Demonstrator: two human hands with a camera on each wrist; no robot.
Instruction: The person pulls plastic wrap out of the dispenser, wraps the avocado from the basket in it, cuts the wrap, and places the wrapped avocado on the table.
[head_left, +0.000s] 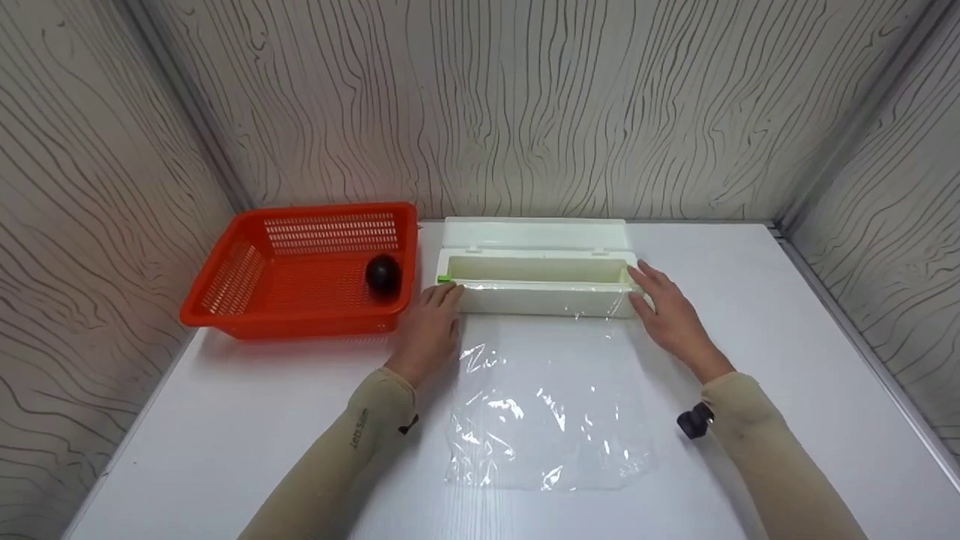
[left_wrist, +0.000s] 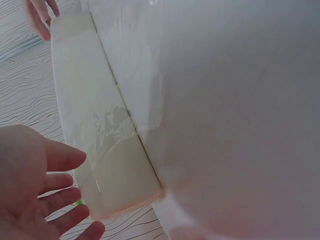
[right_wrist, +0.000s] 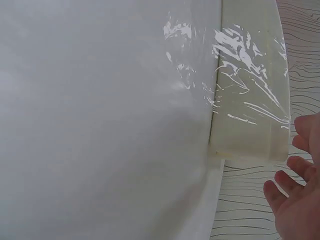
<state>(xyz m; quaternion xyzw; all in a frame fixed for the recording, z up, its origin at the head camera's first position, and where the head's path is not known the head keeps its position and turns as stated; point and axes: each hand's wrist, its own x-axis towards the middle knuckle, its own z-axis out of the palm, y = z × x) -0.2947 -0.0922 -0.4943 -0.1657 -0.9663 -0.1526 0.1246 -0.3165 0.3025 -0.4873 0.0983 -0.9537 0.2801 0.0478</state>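
Note:
A white cling film dispenser (head_left: pixel 547 300) lies at the back of the table with its lid (head_left: pixel 536 233) raised. Clear cling film (head_left: pixel 551 409) stretches from it over its front face and down the table. My left hand (head_left: pixel 426 334) is at the dispenser's left front corner, by a green slider (head_left: pixel 444 279). In the left wrist view its fingers (left_wrist: pixel 65 202) are spread and relaxed beside the box. At the opposite end, my right hand (head_left: pixel 675 319) has loosely bent fingers (right_wrist: pixel 282 182) near the right corner. Whether fingertips touch the box, I cannot tell.
An orange-red plastic basket (head_left: pixel 300 328) stands left of the dispenser, holding a dark round object (head_left: pixel 383 274). Wood-grain panels (head_left: pixel 525 112) enclose the white table (head_left: pixel 810 435) at the back and both sides.

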